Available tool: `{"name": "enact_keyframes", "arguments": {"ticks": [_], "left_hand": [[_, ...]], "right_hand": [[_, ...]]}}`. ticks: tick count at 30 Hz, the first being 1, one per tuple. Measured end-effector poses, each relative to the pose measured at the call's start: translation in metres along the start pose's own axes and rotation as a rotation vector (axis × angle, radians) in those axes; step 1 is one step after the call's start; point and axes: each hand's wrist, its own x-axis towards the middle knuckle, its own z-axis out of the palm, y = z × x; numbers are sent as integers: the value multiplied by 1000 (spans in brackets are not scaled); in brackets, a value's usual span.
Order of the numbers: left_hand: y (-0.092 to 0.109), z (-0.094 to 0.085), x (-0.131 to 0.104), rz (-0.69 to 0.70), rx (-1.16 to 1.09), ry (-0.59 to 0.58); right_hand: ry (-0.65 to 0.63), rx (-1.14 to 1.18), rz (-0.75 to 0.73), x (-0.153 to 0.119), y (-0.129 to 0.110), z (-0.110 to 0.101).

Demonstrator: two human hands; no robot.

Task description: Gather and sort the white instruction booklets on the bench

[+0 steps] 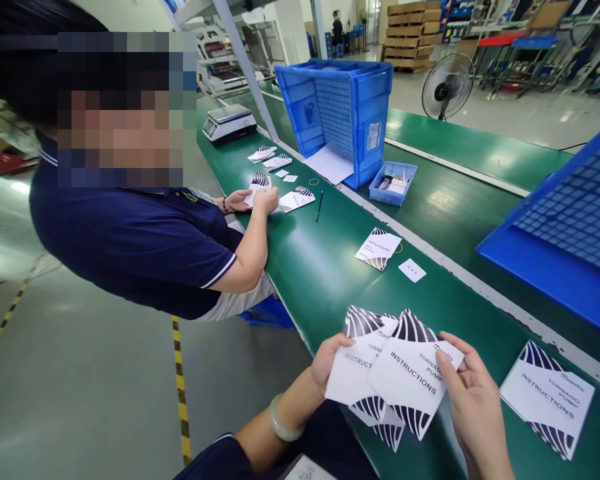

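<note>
My left hand is closed on the left edge of several fanned instruction leaflets, just over the front edge of the green table. Between thumb and fingers, my right hand pinches the top right corner of the front instruction leaflet, which overlaps the others. A stack of leaflets lies on the table to the right of my right hand. Farther forward lie another leaflet and a small white card with handwriting on it.
A person sits at the left, handling leaflets at the green table. Beyond are a blue crate, a small blue tray, a pen and a scale. Another blue crate stands at the right.
</note>
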Motion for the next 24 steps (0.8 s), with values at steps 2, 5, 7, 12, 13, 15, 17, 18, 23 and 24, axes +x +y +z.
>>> {"name": "enact_keyframes", "arguments": {"ticks": [2,5,7,12,13,15,17,18,23,24], "left_hand": [[14,7,-6,54,21,-31],[34,16,-16,207,61,-45],[44,18,-22,318,85,-10],[41,17,-21,313,68,-16],[36,18,-17,260,58,-33],[24,21,-8,136,38,-62],[10,23,0,36,25,-74],[3,23,3,6,22,-72],[-29,4,18,-6,47,-24],[-31,-4,22,-6,51,-16]], "right_hand": [[-1,96,63,5,-1,-2],[22,8,30,18,10,-5],[93,-266,-104,24,21,-6],[127,-618,-295,17,28,-2],[78,-591,-266,14,24,1],[0,-555,-239,7,14,11],[-54,-542,-273,4,7,20],[-73,-539,-292,3,5,24],[-53,-479,-328,7,17,18],[-24,-435,-344,9,20,13]]}}
